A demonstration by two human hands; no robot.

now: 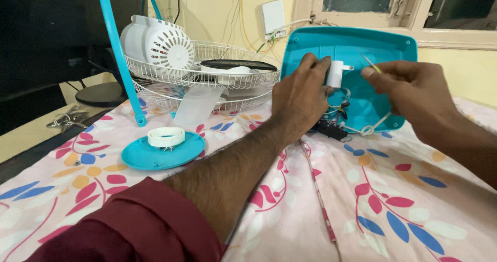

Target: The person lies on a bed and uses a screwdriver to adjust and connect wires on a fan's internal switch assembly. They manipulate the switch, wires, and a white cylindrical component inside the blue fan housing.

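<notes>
Gripping white capacitor [335, 74], left hand [299, 97] curled | right hand [409, 93] pinching thin tool [370, 63] | teal base [393, 49]

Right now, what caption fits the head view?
Left hand steadies a white cylinder inside a teal fan base; right hand pinches a thin tool.

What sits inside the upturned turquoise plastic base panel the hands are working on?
Inside the turquoise plastic base panel: a white cylindrical part, coloured wires, and a white cord. The left hand covers whatever lies beneath it.
</notes>
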